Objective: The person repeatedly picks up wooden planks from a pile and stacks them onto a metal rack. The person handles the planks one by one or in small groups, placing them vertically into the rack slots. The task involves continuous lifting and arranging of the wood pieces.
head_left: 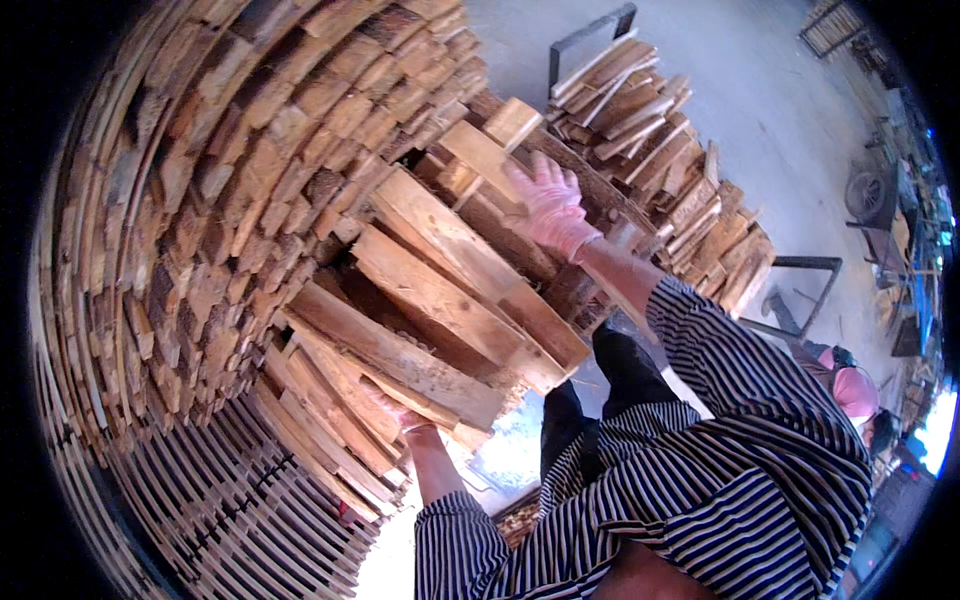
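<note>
Rough wooden boards (pixel 430 290) lie side by side, slightly fanned, across the stack before me. My right hand (pixel 552 208), in a thin pinkish see-through glove, is closed on the near end of a short wooden board (pixel 478 155) at the far side. Beyond its fingers lies a squared wood block (pixel 512 122). My left hand (pixel 390 403) is low on the near side, gripping the edge of a wooden board (pixel 345 385). A wider plank (pixel 400 360) partly hides its fingers.
A tall wall of stacked boards (pixel 240 150) rises at the left, with spaced slats (pixel 260 500) below it. Another wood pile (pixel 670 160) stands far right in a dark metal frame (pixel 800 263). A person in a pink head covering (pixel 853 390) is at the right.
</note>
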Demonstrator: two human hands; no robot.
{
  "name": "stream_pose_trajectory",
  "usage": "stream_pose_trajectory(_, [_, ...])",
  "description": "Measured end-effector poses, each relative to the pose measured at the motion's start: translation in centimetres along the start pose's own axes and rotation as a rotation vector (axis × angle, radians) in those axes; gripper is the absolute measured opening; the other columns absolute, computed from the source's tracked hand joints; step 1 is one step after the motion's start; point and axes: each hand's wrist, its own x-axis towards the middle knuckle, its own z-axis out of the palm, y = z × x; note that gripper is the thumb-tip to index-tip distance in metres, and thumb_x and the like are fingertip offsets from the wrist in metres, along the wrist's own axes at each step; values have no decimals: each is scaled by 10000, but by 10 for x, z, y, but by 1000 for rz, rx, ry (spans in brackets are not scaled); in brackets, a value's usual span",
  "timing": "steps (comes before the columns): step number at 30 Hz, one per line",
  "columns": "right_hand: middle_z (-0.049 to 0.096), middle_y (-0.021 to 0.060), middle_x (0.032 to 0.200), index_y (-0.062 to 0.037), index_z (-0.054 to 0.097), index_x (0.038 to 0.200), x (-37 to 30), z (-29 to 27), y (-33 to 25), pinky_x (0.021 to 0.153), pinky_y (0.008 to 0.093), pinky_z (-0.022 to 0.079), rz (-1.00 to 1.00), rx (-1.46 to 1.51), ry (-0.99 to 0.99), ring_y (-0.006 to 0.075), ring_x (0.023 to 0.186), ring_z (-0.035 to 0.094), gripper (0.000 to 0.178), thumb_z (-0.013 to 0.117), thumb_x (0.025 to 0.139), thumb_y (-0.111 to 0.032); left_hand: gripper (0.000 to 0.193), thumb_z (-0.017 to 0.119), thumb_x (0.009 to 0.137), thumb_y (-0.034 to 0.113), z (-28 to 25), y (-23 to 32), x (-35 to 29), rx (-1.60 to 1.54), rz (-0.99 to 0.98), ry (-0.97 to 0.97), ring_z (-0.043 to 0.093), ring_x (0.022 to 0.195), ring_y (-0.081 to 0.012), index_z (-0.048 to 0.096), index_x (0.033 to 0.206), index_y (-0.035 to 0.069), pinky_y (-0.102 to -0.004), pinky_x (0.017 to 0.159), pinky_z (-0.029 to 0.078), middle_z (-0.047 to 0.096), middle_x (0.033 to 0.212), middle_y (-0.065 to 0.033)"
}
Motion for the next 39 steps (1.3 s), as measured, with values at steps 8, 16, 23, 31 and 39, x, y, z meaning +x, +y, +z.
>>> stream_pose_trajectory(8, [558,229,1425,-347,419,1603,-1,24,-15,1075,492,471,74,446,-321,423,1347,547,726,710,941,-416,992,500,877,863,5,-1,2,22,44,69,619,1270,-357,387,1615,211,-561,1115,500,541,1537,-97])
stream_pose_trajectory(16, [583,270,1391,-297,399,1617,24,47,-30,1072,479,470,26,529,-289,444,1270,591,713,678,964,-369,881,572,910,770,0,-1,7,-274,-51,-115,602,1259,-338,458,1567,195,-521,1098,505,570,1474,-120])
stream_pose_trajectory(23, [585,223,1474,-309,383,1627,36,85,-17,1141,431,437,-36,697,-247,390,1351,565,714,615,952,-272,978,685,801,804,6,-7,5,-317,-15,-44,647,1185,-353,515,1505,146,-515,1051,538,640,1379,-112])
stream_pose_trajectory(31, [560,283,1416,-191,449,1574,24,41,-37,1044,504,489,-78,257,-180,439,1259,583,692,686,924,-180,872,655,888,727,13,2,-3,-309,-2,-89,657,1144,-304,526,1485,105,-482,1032,548,661,1338,-95])
stream_pose_trajectory(39, [510,267,1435,-200,447,1520,-111,20,-142,1011,564,484,-388,150,-199,459,1265,544,812,781,832,-473,792,637,941,665,-3,-5,-26,-339,8,71,603,1257,-313,505,1517,137,-464,1091,516,611,1430,-91])
